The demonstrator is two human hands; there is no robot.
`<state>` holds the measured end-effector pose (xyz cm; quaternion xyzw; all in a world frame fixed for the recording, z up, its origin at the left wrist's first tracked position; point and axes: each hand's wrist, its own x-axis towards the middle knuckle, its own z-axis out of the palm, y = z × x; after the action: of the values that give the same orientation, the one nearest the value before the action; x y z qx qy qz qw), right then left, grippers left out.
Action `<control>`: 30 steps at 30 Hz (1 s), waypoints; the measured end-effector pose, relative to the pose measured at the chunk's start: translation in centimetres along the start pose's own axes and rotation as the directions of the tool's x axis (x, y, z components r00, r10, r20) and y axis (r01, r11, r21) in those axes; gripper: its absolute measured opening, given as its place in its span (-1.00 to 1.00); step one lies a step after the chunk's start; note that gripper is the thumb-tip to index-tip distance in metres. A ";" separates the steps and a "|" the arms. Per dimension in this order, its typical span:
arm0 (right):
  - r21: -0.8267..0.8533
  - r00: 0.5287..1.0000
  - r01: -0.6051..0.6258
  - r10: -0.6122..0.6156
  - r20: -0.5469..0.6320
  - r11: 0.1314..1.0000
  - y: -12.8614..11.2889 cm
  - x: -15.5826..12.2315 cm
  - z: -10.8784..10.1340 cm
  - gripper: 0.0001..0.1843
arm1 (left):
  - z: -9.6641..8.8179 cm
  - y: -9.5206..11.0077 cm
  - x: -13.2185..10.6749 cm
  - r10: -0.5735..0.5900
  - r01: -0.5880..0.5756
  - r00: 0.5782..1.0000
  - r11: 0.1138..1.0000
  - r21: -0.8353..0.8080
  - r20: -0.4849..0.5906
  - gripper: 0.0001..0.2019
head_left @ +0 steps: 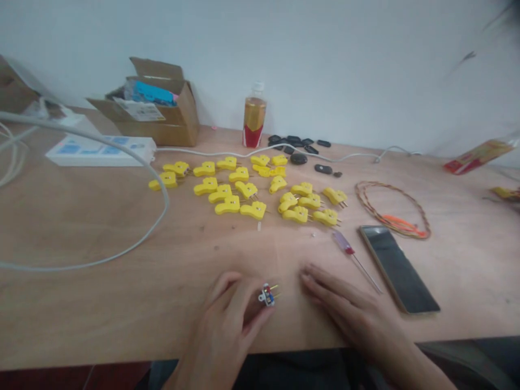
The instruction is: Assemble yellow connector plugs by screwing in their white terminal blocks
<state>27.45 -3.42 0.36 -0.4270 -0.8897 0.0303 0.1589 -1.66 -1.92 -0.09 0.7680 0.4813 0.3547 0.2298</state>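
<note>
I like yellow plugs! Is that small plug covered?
No, uncovered: the small plug by your left hand shows red and blue insides, with no yellow shell.

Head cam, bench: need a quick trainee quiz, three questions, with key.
1. Which hand is nearer the small open plug with red and blue parts: A) the left hand or B) the right hand?
2. True or false: the screwdriver lies beside the phone, not on it.
3. Fill in: the pronged plug housings grouped on the wooden tabletop are ___.

Key: 1. A; 2. True; 3. Yellow.
</note>
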 end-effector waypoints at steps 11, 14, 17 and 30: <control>0.167 0.986 -0.166 0.168 0.006 0.972 1.6 1.2 -1.6 -0.54 | 0.1 -0.1 0.0 0.064 -0.063 0.998 0.996 0.064 -0.027 -0.89; 0.211 0.982 -0.183 0.189 -0.009 0.960 1.4 1.3 -1.8 -0.49 | 0.3 -0.3 -0.1 0.060 -0.060 0.998 0.997 0.054 -0.012 -0.88; 0.183 0.970 -0.226 0.239 -0.052 0.957 0.1 1.7 -1.4 -0.50 | 0.2 -0.3 0.0 0.069 -0.068 0.998 0.996 0.059 -0.015 -0.88; 0.544 0.981 -0.133 0.190 -0.049 0.828 -3.3 3.9 -0.7 -0.69 | 0.2 -0.2 -0.1 0.062 -0.062 0.998 0.998 0.021 0.012 -0.86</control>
<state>22.91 -2.53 2.61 -0.4398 -0.7968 0.2704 0.3140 -1.67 -1.90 -0.39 0.7869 0.4598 0.3520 0.2131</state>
